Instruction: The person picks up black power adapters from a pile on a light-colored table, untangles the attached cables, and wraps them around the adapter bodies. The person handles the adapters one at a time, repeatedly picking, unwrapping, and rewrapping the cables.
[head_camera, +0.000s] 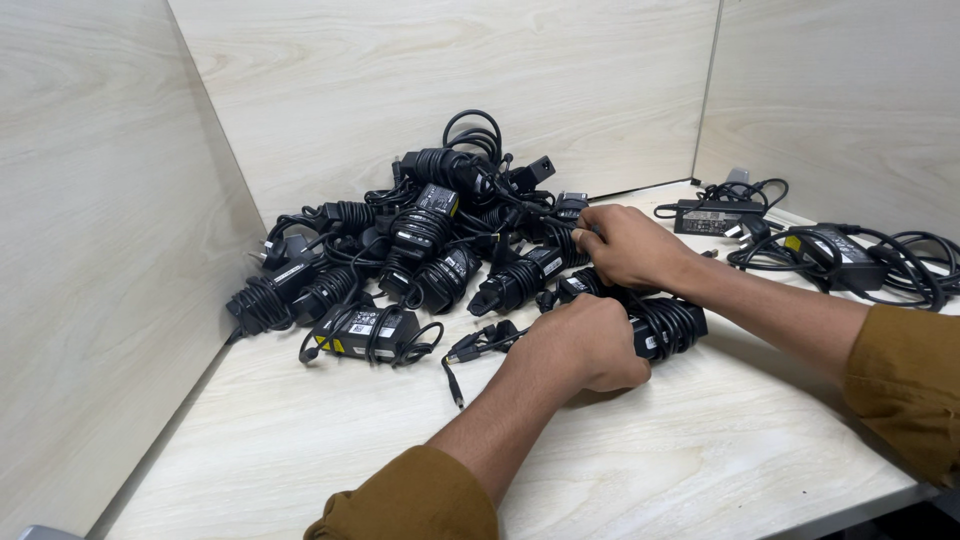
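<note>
Both hands work one cord-wrapped black power adapter (665, 325) lying on the pale wooden desk (700, 450), its long axis running left-right. Left hand (585, 345) is closed over its left end. Right hand (625, 245), just beyond it, pinches a black cable (548, 212) leading into the adapter pile (400, 260).

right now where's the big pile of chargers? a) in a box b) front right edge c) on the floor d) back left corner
d: the pile lies on the table in the back left corner, against the wall panels, and both hands, left hand and right hand, work at its near side.
</note>
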